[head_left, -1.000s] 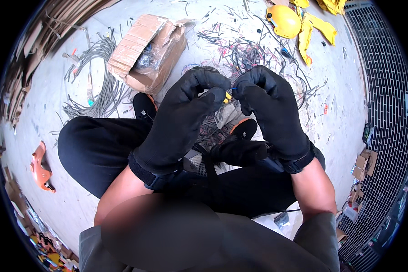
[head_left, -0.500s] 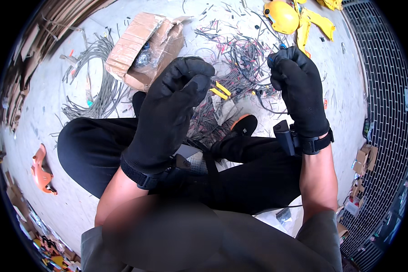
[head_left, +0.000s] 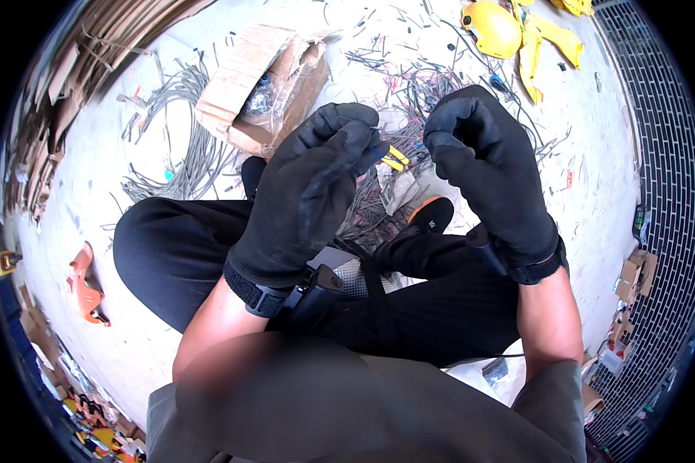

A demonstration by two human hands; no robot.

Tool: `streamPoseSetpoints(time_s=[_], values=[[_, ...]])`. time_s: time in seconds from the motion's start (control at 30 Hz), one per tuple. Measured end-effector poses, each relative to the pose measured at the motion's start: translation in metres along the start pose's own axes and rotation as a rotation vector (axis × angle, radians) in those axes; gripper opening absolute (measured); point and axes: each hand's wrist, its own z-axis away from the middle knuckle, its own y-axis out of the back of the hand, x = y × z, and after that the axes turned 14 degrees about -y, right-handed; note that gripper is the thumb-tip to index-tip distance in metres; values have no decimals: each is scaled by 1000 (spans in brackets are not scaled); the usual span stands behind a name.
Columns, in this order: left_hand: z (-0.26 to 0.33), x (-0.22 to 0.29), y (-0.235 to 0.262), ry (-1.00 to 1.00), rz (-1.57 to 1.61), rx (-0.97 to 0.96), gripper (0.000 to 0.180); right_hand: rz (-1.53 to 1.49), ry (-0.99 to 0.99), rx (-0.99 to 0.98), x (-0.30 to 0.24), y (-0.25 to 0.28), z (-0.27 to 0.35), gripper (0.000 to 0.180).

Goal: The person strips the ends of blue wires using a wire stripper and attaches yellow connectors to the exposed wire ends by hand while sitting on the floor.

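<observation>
My left hand, in a black glove, is raised over my lap with its fingers pinched together. A small blue piece shows at its fingertips; its kind is too small to tell. Level with it and to the right, my right hand, also gloved, has its fingers curled toward the thumb. Whatever those fingers hold, if anything, is hidden. Between and beyond the hands lies a heap of cut wire pieces on the floor. Yellow handles of a hand tool show in it, close to the left fingertips.
A torn cardboard box stands beyond my left hand, beside a coil of grey cable. Yellow plastic parts lie at the far right. An orange plastic piece is on the left. A slatted metal shutter runs along the right side.
My right hand has moved left and slightly down, nearer to my left hand. The blue that showed at its fingers is gone from there; blue now shows at my left fingertips.
</observation>
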Motion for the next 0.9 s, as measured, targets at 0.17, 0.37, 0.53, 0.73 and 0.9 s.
streamPoseSetpoints(time_s=[0.17,0.37,0.53,0.73,0.9], values=[[-2,0,1,60,6,27,32,98,-180,39,-11,3,2,13],[-3,-4,1,18,31,6,28,180,165,114,10,-5,-4,24],[0,-2,-14,-35,-117,-49,21,228,229,2,17,-24,-5,26],[1,-1,-3,-264,-555,-172,21,163,-15,-47,4,-21,1,14],[-4,-2,-15,-20,-111,158,22,193,84,8,4,-9,-1,10]])
